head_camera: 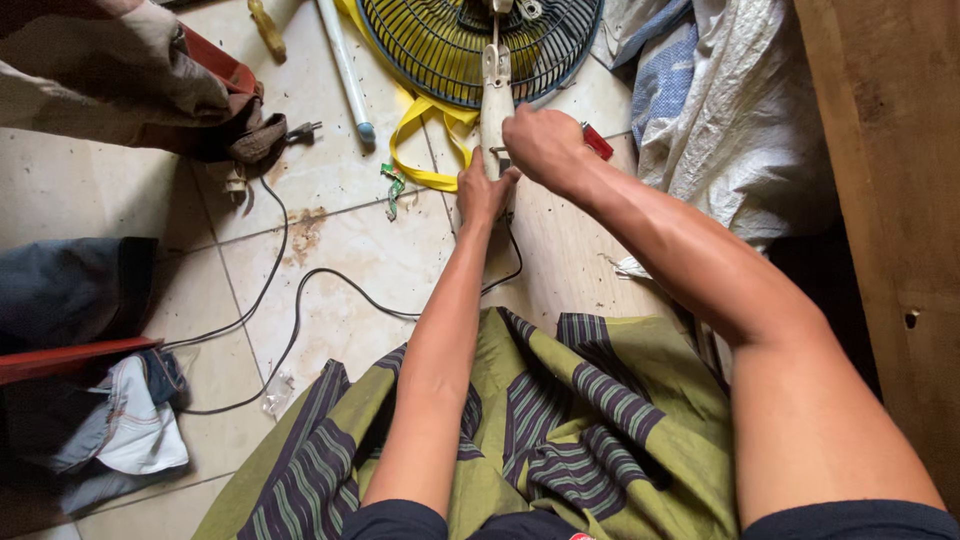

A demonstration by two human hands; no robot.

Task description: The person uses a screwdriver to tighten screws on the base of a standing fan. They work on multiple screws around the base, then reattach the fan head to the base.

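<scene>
A fan lies on the tiled floor, its round blue wire guard (440,55) at the top and its cream neck (494,100) pointing toward me. My left hand (482,192) grips the lower end of the neck from below. My right hand (545,145) is closed over the neck's right side, holding a small tool with a red handle (598,142) against it. Both forearms reach out over my lap, which is covered by a green cloth with dark stripes (560,420).
A black cable (290,310) loops across the tiles. A yellow strap (425,140) lies under the guard; a white tube (345,70) is to its left. Piled clothes (130,80) sit at left, pale sacks (740,120) at right, beside a wooden panel (890,200).
</scene>
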